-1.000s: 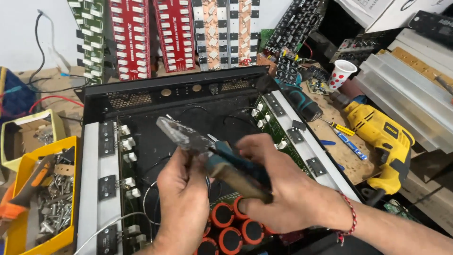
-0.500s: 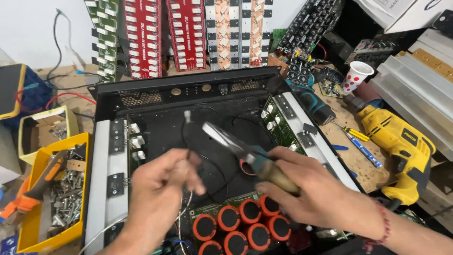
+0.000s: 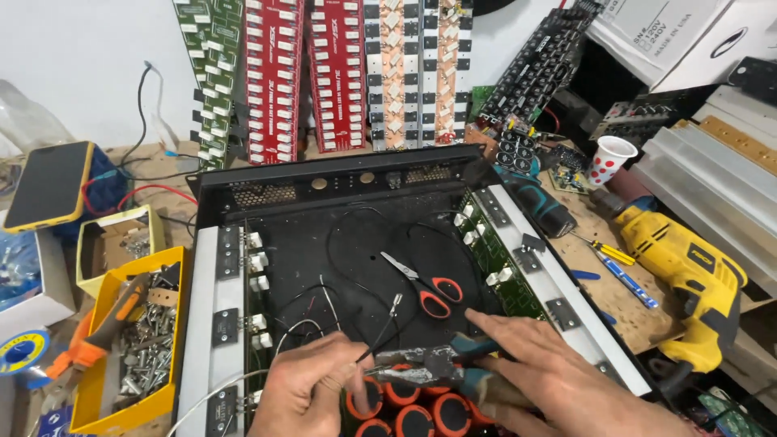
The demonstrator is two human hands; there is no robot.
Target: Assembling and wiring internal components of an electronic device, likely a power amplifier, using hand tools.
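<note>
A white cardboard box [image 3: 688, 32] sits top right. My left hand [image 3: 312, 388] pinches a thin black wire [image 3: 380, 336]; my right hand [image 3: 558, 380] grips dark-handled pliers [image 3: 429, 364].

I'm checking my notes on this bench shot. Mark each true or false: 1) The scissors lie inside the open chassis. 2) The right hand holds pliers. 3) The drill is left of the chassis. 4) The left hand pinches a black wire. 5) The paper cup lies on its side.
1) True: the scissors lie on the floor of the chassis.
2) True: the right hand grips the pliers.
3) False: the drill lies to its right.
4) True: the left hand pinches the wire.
5) False: the cup stands upright.
</note>
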